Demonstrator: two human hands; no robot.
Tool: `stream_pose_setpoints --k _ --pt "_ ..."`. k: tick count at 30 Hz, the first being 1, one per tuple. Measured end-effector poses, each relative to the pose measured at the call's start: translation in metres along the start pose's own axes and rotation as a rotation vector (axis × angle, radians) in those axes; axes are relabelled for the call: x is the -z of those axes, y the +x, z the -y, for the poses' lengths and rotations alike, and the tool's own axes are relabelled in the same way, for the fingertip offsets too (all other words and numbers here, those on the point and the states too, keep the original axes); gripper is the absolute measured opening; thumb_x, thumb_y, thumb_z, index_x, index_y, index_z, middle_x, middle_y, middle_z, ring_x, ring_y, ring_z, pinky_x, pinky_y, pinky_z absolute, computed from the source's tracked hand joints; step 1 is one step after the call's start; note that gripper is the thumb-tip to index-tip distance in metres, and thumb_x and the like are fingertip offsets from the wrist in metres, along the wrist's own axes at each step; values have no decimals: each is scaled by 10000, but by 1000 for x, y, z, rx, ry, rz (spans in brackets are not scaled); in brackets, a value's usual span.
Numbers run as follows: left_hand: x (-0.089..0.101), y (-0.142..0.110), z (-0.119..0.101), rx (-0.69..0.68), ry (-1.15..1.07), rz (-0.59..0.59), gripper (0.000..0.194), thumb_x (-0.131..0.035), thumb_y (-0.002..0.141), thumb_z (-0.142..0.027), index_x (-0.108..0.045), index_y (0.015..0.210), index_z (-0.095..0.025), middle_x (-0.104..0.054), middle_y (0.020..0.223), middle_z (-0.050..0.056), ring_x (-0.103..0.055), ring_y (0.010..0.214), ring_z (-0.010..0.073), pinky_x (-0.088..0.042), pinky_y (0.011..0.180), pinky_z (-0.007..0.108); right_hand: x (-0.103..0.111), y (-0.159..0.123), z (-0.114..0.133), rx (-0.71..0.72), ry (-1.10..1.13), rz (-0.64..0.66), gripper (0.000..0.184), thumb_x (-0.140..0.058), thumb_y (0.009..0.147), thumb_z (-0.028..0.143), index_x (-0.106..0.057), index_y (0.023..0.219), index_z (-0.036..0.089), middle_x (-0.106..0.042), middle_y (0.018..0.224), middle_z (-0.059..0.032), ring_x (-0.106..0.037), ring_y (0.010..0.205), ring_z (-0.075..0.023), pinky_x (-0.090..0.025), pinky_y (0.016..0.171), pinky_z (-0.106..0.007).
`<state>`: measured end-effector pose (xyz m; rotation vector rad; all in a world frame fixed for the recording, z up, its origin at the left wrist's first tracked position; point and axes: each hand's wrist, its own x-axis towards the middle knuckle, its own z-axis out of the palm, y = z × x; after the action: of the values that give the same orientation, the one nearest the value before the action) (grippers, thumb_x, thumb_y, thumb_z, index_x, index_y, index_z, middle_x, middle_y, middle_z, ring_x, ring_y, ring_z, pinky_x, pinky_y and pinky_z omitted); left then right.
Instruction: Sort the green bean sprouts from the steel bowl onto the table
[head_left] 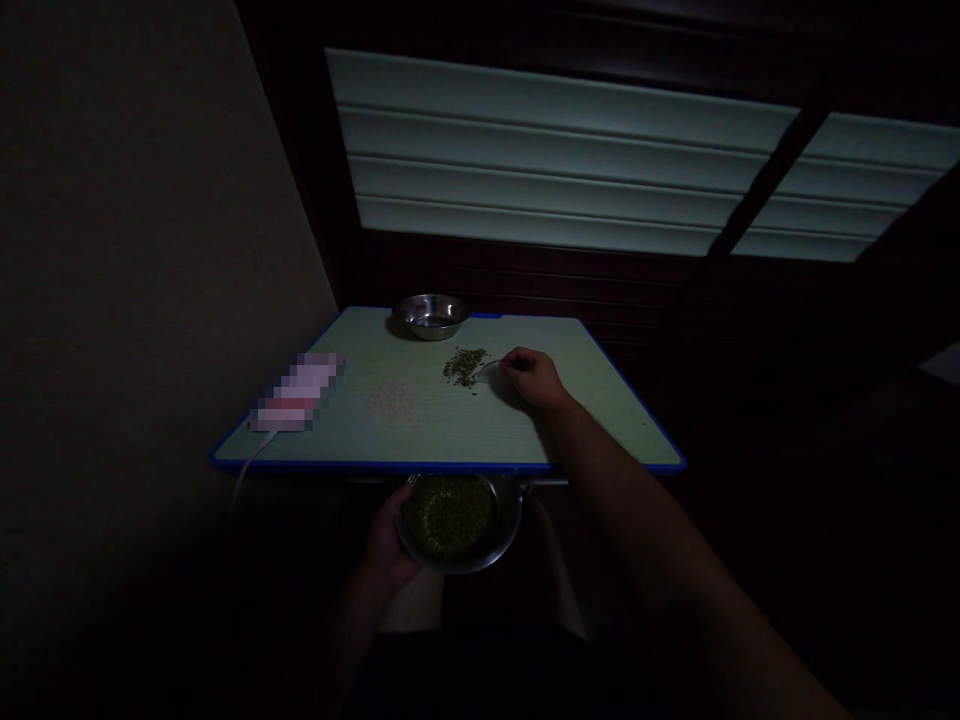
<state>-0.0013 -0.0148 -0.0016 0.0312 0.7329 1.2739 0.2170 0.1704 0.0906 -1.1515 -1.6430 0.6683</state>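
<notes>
My right hand (532, 377) is closed round the handle of a spoon (486, 371), whose head rests at the right edge of a small pile of green beans (463, 367) on the table. Below the table's front edge, my left hand (390, 540) grips the left rim of a metal bowl (510, 525). Many more green beans (448, 515) lie inside that bowl. To the left of the pile, a thin patch of pale grains (391, 400) is spread on the tabletop. The dim light hides fine detail of the fingers.
A second metal bowl (431, 318) stands at the back of the pale table (600, 430), which has a blue edge. A blurred-out pink device (296, 393) with a white cable (244, 475) lies at the left. Behind are dark wooden panels with pale slats (540, 165); a wall (150, 200) rises at left.
</notes>
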Motion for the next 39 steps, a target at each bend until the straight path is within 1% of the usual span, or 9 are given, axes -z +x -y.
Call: stream_pose_setpoints --k 4,8,13,18,25,28,31,36,39 --pt "-1 0 0 28 -8 30 213 -540 822 -198 -746 869 -164 -788 823 67 -729 863 248 -514 912 415 0 -1 -1 34 -19 19 156 -588 668 300 -649 725 169 -646 691 -11 -555 663 -141 -435 670 -274" --pt "-6 -4 0 22 -8 -17 218 -528 831 -194 -742 833 -153 -785 804 77 -731 823 247 -527 883 410 0 -2 3 43 -24 53 140 -593 674 278 -658 737 171 -663 709 -17 -570 690 -145 -447 682 -272" --pt "-12 -7 0 3 -10 -47 215 -528 825 -177 -741 812 -150 -784 798 78 -730 798 241 -525 883 413 0 -2 4 23 -17 30 115 -583 664 270 -637 692 172 -640 660 -5 -554 657 -140 -438 655 -268" --pt "-13 -6 0 -6 4 -88 245 -502 842 -187 -737 789 -145 -778 754 78 -726 731 226 -541 835 390 0 -3 5 43 -19 41 148 -595 675 302 -654 728 177 -659 694 -14 -556 665 -145 -443 669 -280" --pt "-9 -4 0 3 4 -51 206 -540 816 -193 -743 817 -156 -781 771 74 -732 808 246 -523 893 415 0 -1 4 5 -6 38 138 -580 651 300 -633 691 178 -631 663 -5 -547 655 -148 -429 663 -284" --pt "-9 -4 0 10 0 -27 216 -530 830 -198 -742 816 -157 -785 796 76 -733 784 236 -535 870 397 1 0 3 8 -7 10 144 -582 648 313 -628 682 180 -624 661 -3 -546 658 -150 -423 666 -286" --pt "-7 -3 0 9 7 -36 217 -528 833 -194 -740 817 -155 -785 799 77 -734 781 235 -533 880 401 1 -2 5 10 -6 10 158 -592 648 325 -638 693 181 -634 667 -3 -547 663 -149 -425 668 -284" --pt "-3 -2 0 27 9 -11 214 -551 816 -208 -744 891 -154 -785 800 76 -730 865 263 -500 942 441 0 -3 7 -69 62 53 159 -617 617 334 -626 659 180 -609 619 5 -521 603 -138 -410 612 -277" --pt "-3 -2 0 20 -9 -6 222 -545 817 -202 -742 903 -145 -784 806 85 -729 868 266 -495 945 442 0 -3 7 -80 100 43 161 -627 607 339 -617 641 182 -601 609 5 -515 594 -136 -409 598 -276"
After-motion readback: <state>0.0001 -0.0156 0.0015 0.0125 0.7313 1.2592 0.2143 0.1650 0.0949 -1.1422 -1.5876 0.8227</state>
